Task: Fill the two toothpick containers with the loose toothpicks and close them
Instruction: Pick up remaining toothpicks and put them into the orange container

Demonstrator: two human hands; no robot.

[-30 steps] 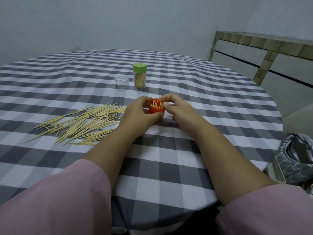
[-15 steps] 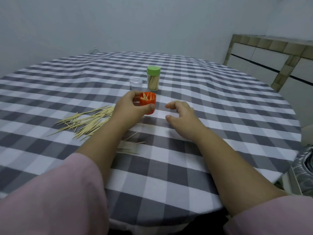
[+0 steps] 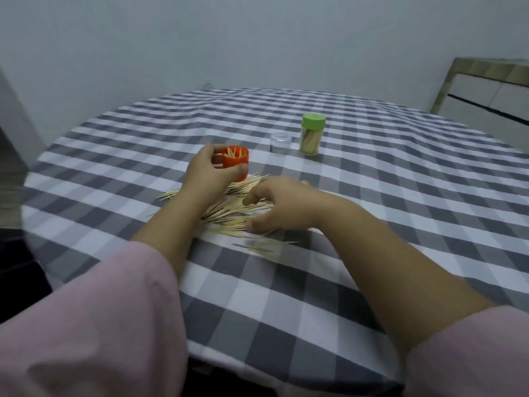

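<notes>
A person in pink sleeves sits at a round table covered with a grey and white checked cloth point(image 3: 286, 296). Nearest, a few stray sticks lie apart from the main heap of loose toothpicks point(image 3: 229, 209), which spreads flat between the two forearms.

The right hand point(image 3: 282, 206) hovers low over the heap, its fingers curled downward with the tips on or just above the sticks; motion blur hides whether anything is pinched yet. A hurried grab here could scatter sticks toward the table edge, or lift a crooked bundle that will not drop cleanly into a narrow opening.

Just beyond the heap, the left hand point(image 3: 207, 174) grips the orange container point(image 3: 235, 161), thumb across its front, fingers wrapped behind. It is open at the top, with a few toothpicks standing slanted inside. Tilting it, or knocking it with an incoming bundle, would likely spill them out.

Farther back stand a small clear cap point(image 3: 281, 142) and, just beside it, the green-lidded container point(image 3: 312, 133), upright, closed and holding toothpicks.
</notes>
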